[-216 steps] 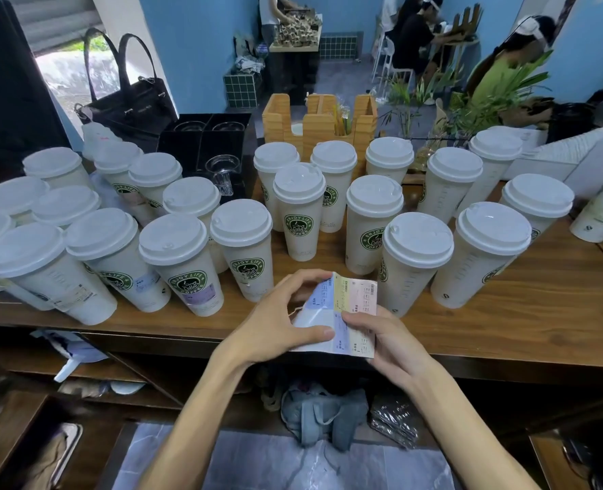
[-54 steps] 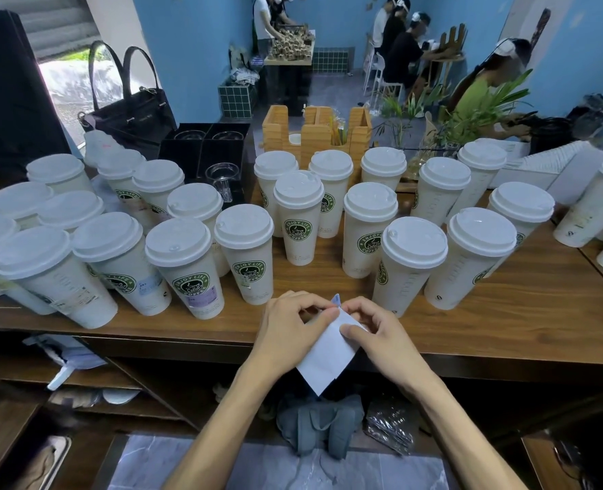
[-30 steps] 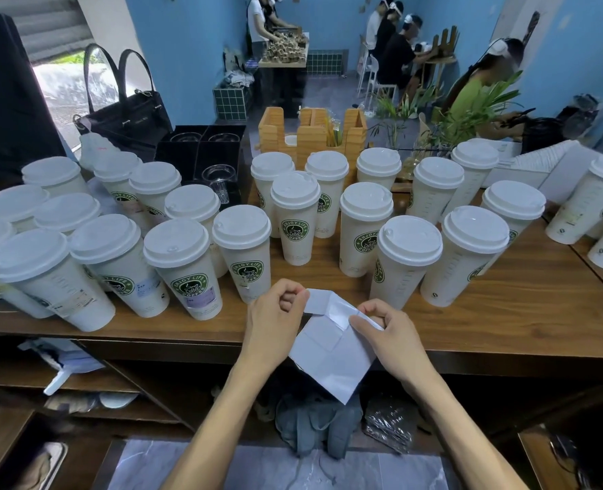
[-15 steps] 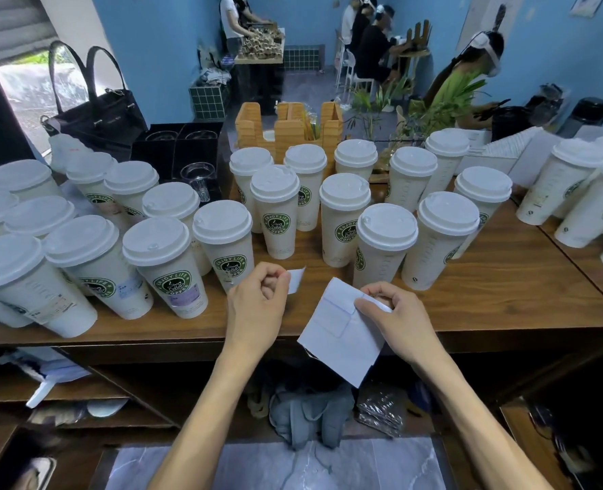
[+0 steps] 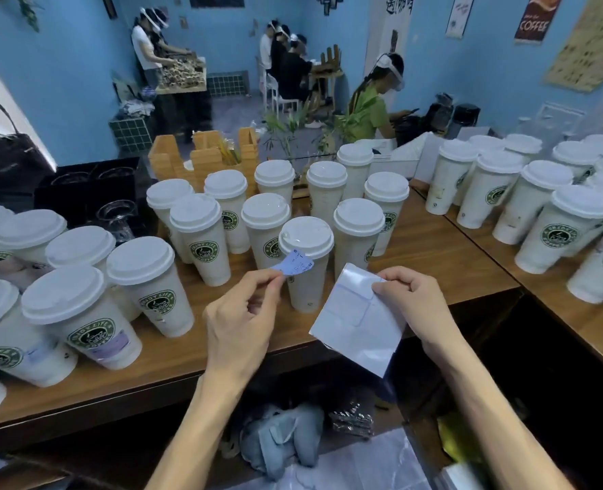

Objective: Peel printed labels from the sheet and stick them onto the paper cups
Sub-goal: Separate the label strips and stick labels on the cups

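Observation:
My left hand (image 5: 241, 320) pinches a small blue-tinted printed label (image 5: 293, 263) between thumb and forefinger, fully off the sheet, just in front of a lidded white paper cup (image 5: 305, 267). My right hand (image 5: 418, 305) pinches the top corner of the white backing sheet (image 5: 358, 321), which hangs over the counter's front edge. Several lidded white cups with a green round logo stand in rows on the wooden counter (image 5: 431, 256). Two cups at the front left (image 5: 81, 316) carry pale labels low on their sides.
More lidded cups (image 5: 540, 228) crowd a second counter on the right. A wooden holder (image 5: 204, 160) and a black tray with a glass (image 5: 116, 217) stand behind the cups. Bags lie on the floor (image 5: 282, 440) below. People work at tables at the back of the room.
The label came free of the sheet and my left hand lifted it up toward the near cup. My view swung right, showing the right counter's cups.

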`<act>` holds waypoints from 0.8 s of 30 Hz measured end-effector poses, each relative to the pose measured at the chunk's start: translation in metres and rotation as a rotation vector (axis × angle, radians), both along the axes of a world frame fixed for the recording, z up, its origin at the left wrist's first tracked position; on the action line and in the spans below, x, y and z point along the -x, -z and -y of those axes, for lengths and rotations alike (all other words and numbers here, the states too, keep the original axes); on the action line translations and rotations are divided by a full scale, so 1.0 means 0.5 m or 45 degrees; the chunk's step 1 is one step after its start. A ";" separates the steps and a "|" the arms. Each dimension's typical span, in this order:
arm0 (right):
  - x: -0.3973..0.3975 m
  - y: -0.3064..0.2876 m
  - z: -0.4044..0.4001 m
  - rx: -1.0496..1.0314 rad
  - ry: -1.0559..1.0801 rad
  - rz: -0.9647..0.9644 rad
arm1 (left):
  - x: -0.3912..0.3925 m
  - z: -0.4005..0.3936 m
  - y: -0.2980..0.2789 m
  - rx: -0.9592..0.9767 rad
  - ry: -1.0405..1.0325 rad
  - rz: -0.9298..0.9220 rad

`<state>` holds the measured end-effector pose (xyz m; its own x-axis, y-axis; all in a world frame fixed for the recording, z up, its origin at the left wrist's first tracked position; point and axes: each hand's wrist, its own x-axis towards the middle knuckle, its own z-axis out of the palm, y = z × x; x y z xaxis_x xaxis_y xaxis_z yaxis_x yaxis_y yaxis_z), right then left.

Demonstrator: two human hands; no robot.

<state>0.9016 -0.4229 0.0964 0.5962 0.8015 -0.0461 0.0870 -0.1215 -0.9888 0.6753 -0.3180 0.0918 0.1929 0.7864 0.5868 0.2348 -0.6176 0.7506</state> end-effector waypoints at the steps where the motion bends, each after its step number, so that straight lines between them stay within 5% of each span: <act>1: -0.016 -0.002 0.007 -0.011 0.025 -0.006 | -0.013 0.005 -0.002 -0.035 0.011 0.002; 5: -0.075 -0.006 0.029 -0.019 0.118 0.000 | -0.081 0.032 -0.011 -0.092 0.090 0.037; 10: -0.158 0.007 0.048 0.010 0.222 0.019 | -0.187 0.061 -0.021 0.344 0.342 0.098; 24: -0.380 0.166 -0.043 0.310 0.423 0.250 | -0.314 0.049 0.043 0.717 0.425 -0.151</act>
